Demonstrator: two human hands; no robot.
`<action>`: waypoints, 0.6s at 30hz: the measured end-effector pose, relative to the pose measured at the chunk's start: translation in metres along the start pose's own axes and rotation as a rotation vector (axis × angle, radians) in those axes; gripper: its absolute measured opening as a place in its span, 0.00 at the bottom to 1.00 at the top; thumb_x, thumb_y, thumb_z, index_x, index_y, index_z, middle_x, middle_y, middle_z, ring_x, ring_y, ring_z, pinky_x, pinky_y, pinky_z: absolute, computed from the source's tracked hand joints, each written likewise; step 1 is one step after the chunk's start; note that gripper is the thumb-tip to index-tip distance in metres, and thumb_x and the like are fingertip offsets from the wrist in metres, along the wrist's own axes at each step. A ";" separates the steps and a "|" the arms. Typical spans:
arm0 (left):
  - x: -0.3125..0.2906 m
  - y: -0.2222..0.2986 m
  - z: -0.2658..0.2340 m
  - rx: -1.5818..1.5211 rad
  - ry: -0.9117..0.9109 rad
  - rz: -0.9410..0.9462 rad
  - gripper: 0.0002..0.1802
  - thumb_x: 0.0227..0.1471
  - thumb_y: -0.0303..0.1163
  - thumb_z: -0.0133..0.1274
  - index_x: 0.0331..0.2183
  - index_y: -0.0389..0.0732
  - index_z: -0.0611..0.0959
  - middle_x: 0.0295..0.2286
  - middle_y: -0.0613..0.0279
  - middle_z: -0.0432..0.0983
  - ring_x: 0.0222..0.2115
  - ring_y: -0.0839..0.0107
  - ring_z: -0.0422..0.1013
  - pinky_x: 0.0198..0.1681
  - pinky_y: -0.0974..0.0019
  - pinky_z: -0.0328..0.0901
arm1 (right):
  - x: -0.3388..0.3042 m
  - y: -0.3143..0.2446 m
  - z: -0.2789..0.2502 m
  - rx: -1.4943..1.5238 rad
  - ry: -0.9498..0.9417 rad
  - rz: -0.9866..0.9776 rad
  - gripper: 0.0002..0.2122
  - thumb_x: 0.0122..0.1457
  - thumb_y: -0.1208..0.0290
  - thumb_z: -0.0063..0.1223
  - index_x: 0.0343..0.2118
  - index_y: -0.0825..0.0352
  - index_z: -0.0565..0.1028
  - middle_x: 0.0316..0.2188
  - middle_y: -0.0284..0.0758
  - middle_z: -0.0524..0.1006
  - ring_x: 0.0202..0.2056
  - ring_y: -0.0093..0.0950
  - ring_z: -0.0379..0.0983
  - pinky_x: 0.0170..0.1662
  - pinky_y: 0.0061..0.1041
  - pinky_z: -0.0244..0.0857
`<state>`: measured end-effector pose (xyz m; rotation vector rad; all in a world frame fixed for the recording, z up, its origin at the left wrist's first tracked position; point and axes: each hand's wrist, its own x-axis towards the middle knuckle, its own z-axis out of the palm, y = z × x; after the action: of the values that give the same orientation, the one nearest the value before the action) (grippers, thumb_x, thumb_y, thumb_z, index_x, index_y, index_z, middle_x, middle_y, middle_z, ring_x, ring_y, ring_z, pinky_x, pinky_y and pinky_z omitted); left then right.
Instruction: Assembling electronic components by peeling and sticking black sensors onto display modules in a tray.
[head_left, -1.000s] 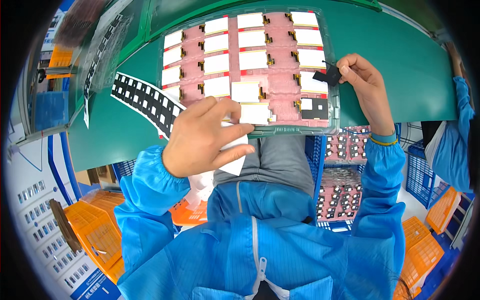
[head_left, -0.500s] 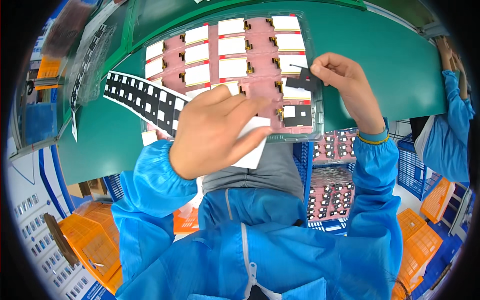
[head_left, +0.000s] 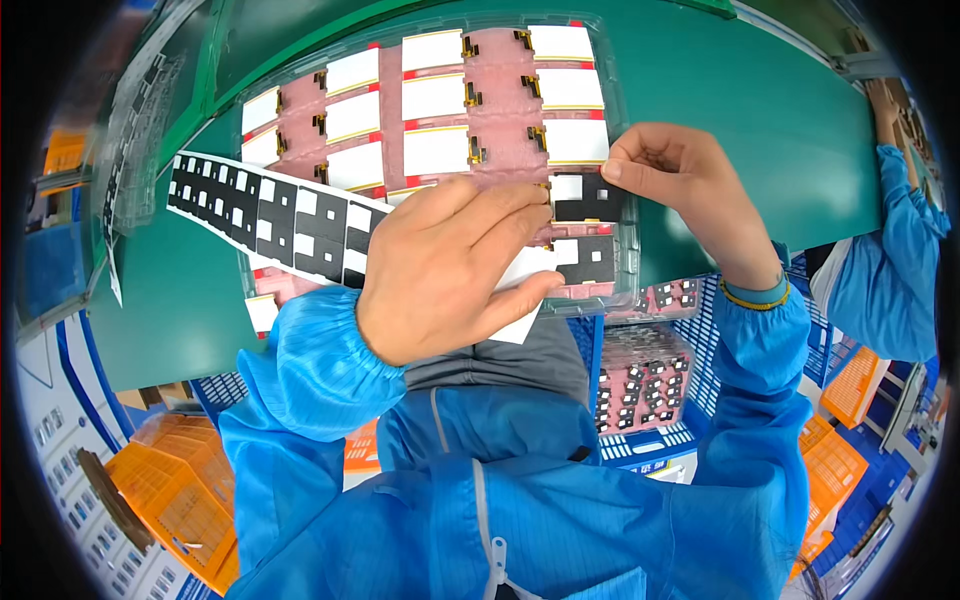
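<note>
My right hand [head_left: 690,190] pinches the right edge of a black adhesive piece with square cut-outs [head_left: 582,209], which lies over a white flat cell at the tray's right side. My left hand [head_left: 455,265] is over the middle of the tray, closed on a long white sticker strip [head_left: 268,214] bearing several black pieces. Past the left thumb the strip's bare white end [head_left: 522,268] sticks out. The left fingertips reach close to the black piece's left edge. Just nearer, another cell wears a black piece [head_left: 598,258]. The left hand hides part of the tray.
The clear plastic tray [head_left: 628,285] with a pink base holds rows of white flat cells [head_left: 435,95] with small connectors. It rests on a green table [head_left: 740,110]. Below are stacked filled trays [head_left: 645,385] in a blue crate, and orange crates [head_left: 170,490]. Another person's sleeve [head_left: 895,250] shows right.
My right hand has brought the black piece from tilted in the air down onto the cell. My left hand stays on the strip. The view has shifted slightly.
</note>
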<state>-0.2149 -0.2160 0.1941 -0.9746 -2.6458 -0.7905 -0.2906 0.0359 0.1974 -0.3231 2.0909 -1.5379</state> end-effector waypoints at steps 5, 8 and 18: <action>-0.001 -0.002 0.000 -0.011 0.000 -0.004 0.27 0.39 0.38 0.69 0.43 0.40 0.84 0.45 0.63 0.80 0.30 0.65 0.69 0.33 0.65 0.67 | 0.001 0.001 0.000 -0.035 0.002 0.003 0.10 0.62 0.68 0.61 0.31 0.71 0.79 0.24 0.25 0.75 0.27 0.13 0.66 0.30 0.17 0.58; -0.002 -0.003 0.001 -0.015 0.004 0.003 0.27 0.39 0.38 0.69 0.43 0.40 0.84 0.45 0.64 0.80 0.29 0.65 0.68 0.32 0.65 0.67 | 0.002 0.002 0.001 -0.077 0.010 -0.009 0.10 0.61 0.68 0.62 0.31 0.71 0.79 0.23 0.25 0.74 0.27 0.13 0.65 0.29 0.17 0.57; -0.002 -0.002 0.001 -0.004 -0.008 -0.005 0.26 0.40 0.38 0.69 0.43 0.40 0.84 0.45 0.64 0.80 0.30 0.64 0.69 0.33 0.65 0.67 | 0.000 0.002 0.002 -0.090 0.047 -0.027 0.10 0.60 0.68 0.63 0.31 0.71 0.80 0.23 0.25 0.73 0.26 0.13 0.64 0.28 0.17 0.56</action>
<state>-0.2150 -0.2176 0.1921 -0.9746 -2.6549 -0.7946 -0.2893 0.0344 0.1949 -0.3519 2.2058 -1.4825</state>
